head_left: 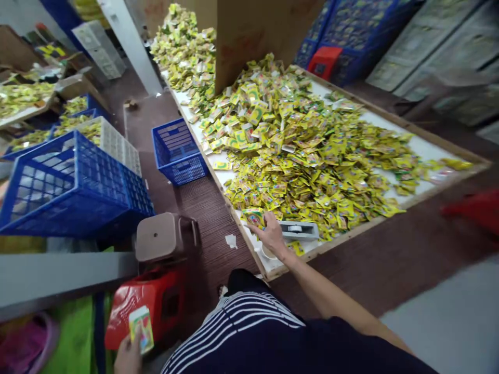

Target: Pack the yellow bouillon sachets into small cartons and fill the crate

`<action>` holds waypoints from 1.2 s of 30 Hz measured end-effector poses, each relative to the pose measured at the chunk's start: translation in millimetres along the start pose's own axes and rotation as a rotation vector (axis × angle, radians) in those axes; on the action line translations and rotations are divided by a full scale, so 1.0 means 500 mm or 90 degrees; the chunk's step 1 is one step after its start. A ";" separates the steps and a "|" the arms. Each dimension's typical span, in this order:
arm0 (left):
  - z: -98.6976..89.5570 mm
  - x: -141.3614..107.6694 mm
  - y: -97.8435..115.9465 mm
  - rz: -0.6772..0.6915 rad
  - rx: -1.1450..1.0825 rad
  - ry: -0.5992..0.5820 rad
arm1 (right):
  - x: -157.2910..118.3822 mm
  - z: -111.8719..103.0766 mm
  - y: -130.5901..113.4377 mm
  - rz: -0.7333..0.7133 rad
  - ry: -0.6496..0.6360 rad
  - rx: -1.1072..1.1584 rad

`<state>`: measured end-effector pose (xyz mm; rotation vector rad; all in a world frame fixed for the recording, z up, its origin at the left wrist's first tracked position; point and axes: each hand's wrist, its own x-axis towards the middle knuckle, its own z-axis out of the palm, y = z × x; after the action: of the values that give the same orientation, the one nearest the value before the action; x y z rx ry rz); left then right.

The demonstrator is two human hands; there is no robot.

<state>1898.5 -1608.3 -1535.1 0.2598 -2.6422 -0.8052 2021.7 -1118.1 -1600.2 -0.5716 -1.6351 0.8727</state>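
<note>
My left hand (130, 356), low at the left, is closed on a small yellow-and-green printed packet with a white top (142, 328). At the near corner of the table, my right hand (272, 236) pinches a yellow packet (252, 215) between thumb and fingers. Right beside that hand lies a grey tape dispenser (307, 230). A roll of tape (268, 253), partly hidden by the wrist, sits under it. Beyond spreads a large heap of yellow packets (296, 150) on the white tabletop (390, 120).
A wooden edge (440, 179) rims the table, and a cardboard sheet (257, 41) stands in the heap. Left on the floor are a blue crate (181, 169), a larger blue crate (99, 182), a brown stool (156, 236) and a red stool (156, 301). More crates (351, 31) stand behind.
</note>
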 end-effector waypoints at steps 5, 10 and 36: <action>0.103 0.246 0.220 0.131 -0.154 -0.119 | 0.038 -0.006 -0.025 0.008 0.100 -0.092; 0.256 0.271 0.481 0.292 -0.315 -0.367 | 0.159 0.058 -0.009 -0.024 0.144 -0.134; 0.651 0.432 1.490 0.921 -0.034 -0.640 | 0.752 0.451 0.199 0.132 0.032 -0.525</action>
<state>1521.4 -894.0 -1300.0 -2.2515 -2.4660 -0.4357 1704.6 -827.4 -1470.3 -1.3327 -1.8828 0.2808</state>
